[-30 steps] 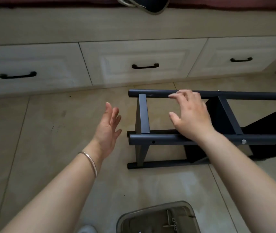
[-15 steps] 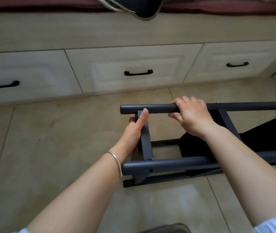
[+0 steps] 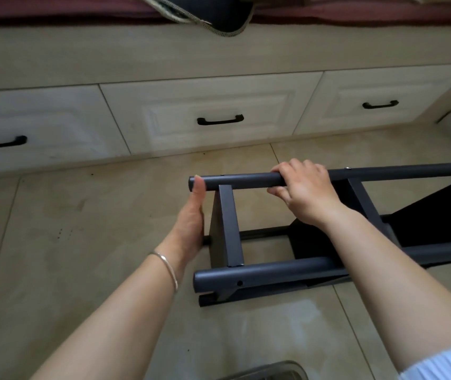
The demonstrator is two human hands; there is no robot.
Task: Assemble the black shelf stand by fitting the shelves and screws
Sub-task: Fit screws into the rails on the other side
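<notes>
Head view shows us well into the build: the black shelf stand (image 3: 287,242) lies on its side on the tiled floor (image 3: 81,229), in front of a row of pale drawers (image 3: 205,116). Its round posts are already joined by flat crossbars (image 3: 231,229), a dark shelf panel (image 3: 424,215) sits fitted between them toward the right, and a small screw head (image 3: 348,168) shows on the upper post (image 3: 246,181).

Our right hand (image 3: 305,192) is curled round that upper post, fingers over the top and thumb beneath. Our left hand (image 3: 191,218) holds the post's near end, thumb laid up against it; the other fingers are hidden behind the frame, so we cannot tell how they lie.

Work remains, we judge: an open screw hole (image 3: 239,283) shows near the end of the lower post (image 3: 260,272), and the end bay carries no shelf. A clear container (image 3: 273,373) peeks in at the bottom edge; its contents are out of sight.
</notes>
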